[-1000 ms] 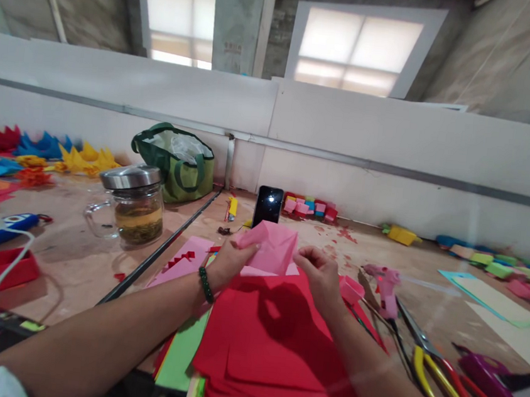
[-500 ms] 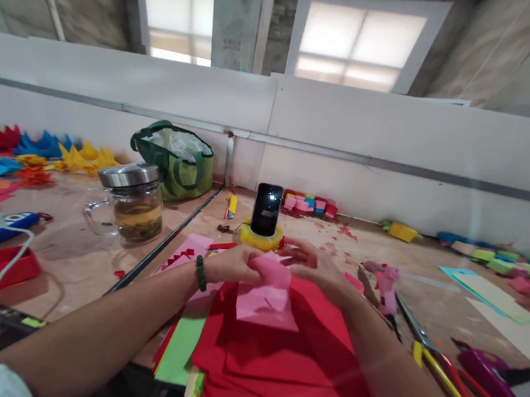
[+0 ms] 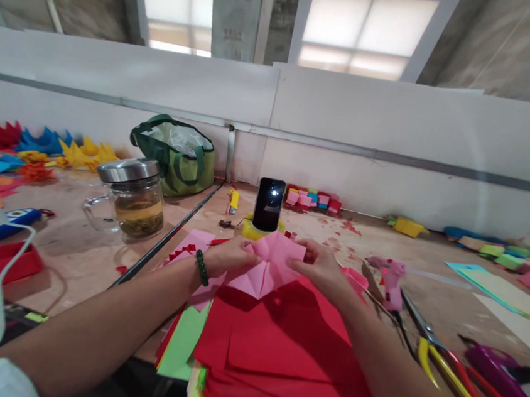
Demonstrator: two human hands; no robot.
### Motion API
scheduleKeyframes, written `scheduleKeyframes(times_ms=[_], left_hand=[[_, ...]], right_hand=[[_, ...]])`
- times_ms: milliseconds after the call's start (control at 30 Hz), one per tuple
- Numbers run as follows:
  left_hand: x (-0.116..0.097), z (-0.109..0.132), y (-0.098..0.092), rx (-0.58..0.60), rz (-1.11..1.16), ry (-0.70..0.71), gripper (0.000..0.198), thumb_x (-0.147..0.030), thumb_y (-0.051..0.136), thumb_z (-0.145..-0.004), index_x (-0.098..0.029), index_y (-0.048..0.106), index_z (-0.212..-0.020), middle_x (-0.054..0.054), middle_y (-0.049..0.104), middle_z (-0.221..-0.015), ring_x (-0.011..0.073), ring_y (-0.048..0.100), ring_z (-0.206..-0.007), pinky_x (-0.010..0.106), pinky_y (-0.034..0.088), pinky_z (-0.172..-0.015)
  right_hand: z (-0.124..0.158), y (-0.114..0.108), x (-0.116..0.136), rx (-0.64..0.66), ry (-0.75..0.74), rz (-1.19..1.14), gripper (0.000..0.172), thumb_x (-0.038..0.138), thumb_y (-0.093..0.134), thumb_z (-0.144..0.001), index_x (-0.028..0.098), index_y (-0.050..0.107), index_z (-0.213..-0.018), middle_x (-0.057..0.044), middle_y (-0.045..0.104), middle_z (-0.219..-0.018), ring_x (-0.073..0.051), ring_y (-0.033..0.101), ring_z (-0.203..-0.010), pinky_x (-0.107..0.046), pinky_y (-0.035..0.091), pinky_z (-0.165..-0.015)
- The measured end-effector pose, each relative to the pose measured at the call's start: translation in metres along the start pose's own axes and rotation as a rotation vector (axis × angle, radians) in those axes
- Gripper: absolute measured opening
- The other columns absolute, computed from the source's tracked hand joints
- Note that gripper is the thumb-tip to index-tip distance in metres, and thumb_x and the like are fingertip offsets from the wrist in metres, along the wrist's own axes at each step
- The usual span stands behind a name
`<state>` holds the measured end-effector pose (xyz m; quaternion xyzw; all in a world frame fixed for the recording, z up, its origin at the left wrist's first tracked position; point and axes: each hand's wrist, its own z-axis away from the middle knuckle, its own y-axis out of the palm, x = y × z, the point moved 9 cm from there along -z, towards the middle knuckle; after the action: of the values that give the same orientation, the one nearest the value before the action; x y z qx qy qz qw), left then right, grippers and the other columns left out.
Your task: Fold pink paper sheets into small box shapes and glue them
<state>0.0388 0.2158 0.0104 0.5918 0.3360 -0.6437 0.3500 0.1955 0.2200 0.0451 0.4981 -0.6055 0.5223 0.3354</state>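
Both hands hold a creased pink paper just above a stack of red sheets. My left hand, with a green bead bracelet at the wrist, pinches the paper's left edge. My right hand grips its right edge with curled fingers. The paper is spread between them, its fold lines showing. Green and other coloured sheets stick out from under the red stack at its left.
A phone stands on a yellow tape roll behind the paper. A glass jar of tea and a green bag stand at the left. A pink glue gun and scissors lie at the right. Folded paper shapes line the back wall.
The pink paper hung down folded over the red stack half a second ago; now it is lifted and spread wider between my two hands.
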Motion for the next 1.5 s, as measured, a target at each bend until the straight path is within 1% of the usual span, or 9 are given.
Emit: scheduleKeyframes(times_ms=[100, 233, 467, 700, 933, 1100, 1333, 1400, 1500], left_hand=[[0.006, 0.001, -0.002, 0.021, -0.146, -0.047, 0.016, -0.028, 0.071, -0.061, -0.014, 0.065, -0.065, -0.004, 0.051, -0.048, 0.0076, 0.040, -0.041, 0.020, 0.024, -0.040], [0.011, 0.001, -0.005, 0.041, -0.339, -0.081, 0.018, -0.032, 0.068, -0.065, -0.015, 0.062, -0.063, -0.005, 0.047, -0.046, 0.0065, 0.035, -0.038, 0.020, 0.019, -0.038], [0.008, 0.003, -0.003, 0.013, -0.435, -0.089, 0.025, -0.034, 0.065, -0.066, -0.017, 0.052, -0.054, -0.005, 0.043, -0.044, 0.0069, 0.035, -0.037, 0.021, 0.019, -0.037], [0.005, 0.008, 0.002, -0.020, -0.529, -0.092, 0.021, -0.033, 0.061, -0.069, -0.018, 0.052, -0.057, -0.005, 0.045, -0.044, 0.0081, 0.037, -0.037, 0.021, 0.020, -0.036], [-0.009, 0.004, -0.007, -0.059, -0.583, 0.030, 0.022, -0.034, 0.062, -0.069, -0.015, 0.064, -0.059, -0.002, 0.049, -0.047, 0.0089, 0.039, -0.042, 0.023, 0.025, -0.042], [-0.005, 0.005, -0.007, -0.057, -0.683, -0.033, 0.016, -0.030, 0.064, -0.065, -0.015, 0.064, -0.068, -0.002, 0.057, -0.056, 0.0108, 0.049, -0.049, 0.020, 0.031, -0.044], [-0.004, 0.005, -0.010, -0.095, -0.764, -0.081, 0.036, -0.024, 0.064, -0.061, -0.014, 0.060, -0.095, 0.000, 0.061, -0.068, 0.0137, 0.057, -0.055, 0.021, 0.037, -0.046], [-0.003, 0.004, -0.006, -0.045, -0.750, -0.059, 0.030, -0.024, 0.063, -0.061, -0.014, 0.060, -0.089, -0.001, 0.060, -0.065, 0.0130, 0.055, -0.054, 0.020, 0.036, -0.045], [-0.003, 0.003, 0.006, 0.033, -0.757, 0.016, 0.016, -0.023, 0.060, -0.063, -0.014, 0.060, -0.076, -0.002, 0.058, -0.064, 0.0115, 0.053, -0.055, 0.020, 0.036, -0.046]], right_hand=[[0.003, 0.007, 0.003, 0.128, -0.019, 0.028, 0.037, 0.027, 0.078, -0.058, 0.020, 0.069, -0.093, -0.002, 0.069, -0.079, -0.018, 0.061, -0.073, -0.029, 0.049, -0.062], [0.008, 0.024, -0.010, 0.358, 0.074, -0.033, 0.016, 0.030, 0.072, -0.063, 0.019, 0.071, -0.076, 0.002, 0.063, -0.062, -0.012, 0.052, -0.053, -0.023, 0.038, -0.048], [0.013, 0.031, 0.001, 0.471, 0.002, -0.009, 0.006, 0.025, 0.067, -0.066, 0.020, 0.069, -0.068, 0.003, 0.060, -0.063, -0.011, 0.048, -0.056, -0.022, 0.033, -0.050], [0.015, 0.036, 0.006, 0.467, -0.153, 0.205, 0.011, 0.017, 0.057, -0.070, 0.019, 0.065, -0.063, 0.004, 0.051, -0.057, -0.011, 0.044, -0.055, -0.023, 0.033, -0.052], [0.016, 0.028, 0.022, 0.299, -0.257, 0.315, 0.009, 0.012, 0.056, -0.069, 0.020, 0.058, -0.066, 0.003, 0.053, -0.064, -0.013, 0.048, -0.062, -0.025, 0.038, -0.059], [0.019, 0.037, 0.019, 0.373, -0.264, 0.317, 0.007, 0.014, 0.054, -0.072, 0.019, 0.056, -0.069, 0.002, 0.056, -0.068, -0.013, 0.051, -0.065, -0.025, 0.039, -0.062], [0.013, 0.036, -0.005, 0.493, -0.112, 0.430, 0.013, 0.017, 0.060, -0.065, 0.018, 0.048, -0.062, 0.006, 0.042, -0.061, -0.009, 0.039, -0.057, -0.022, 0.028, -0.051], [0.014, 0.038, -0.005, 0.521, -0.090, 0.362, 0.011, 0.023, 0.064, -0.067, 0.018, 0.055, -0.072, 0.004, 0.049, -0.067, -0.011, 0.045, -0.062, -0.022, 0.034, -0.053], [0.012, 0.037, -0.004, 0.443, -0.084, 0.217, 0.035, 0.030, 0.070, -0.068, 0.017, 0.061, -0.100, -0.001, 0.060, -0.083, -0.015, 0.055, -0.075, -0.025, 0.042, -0.063]])
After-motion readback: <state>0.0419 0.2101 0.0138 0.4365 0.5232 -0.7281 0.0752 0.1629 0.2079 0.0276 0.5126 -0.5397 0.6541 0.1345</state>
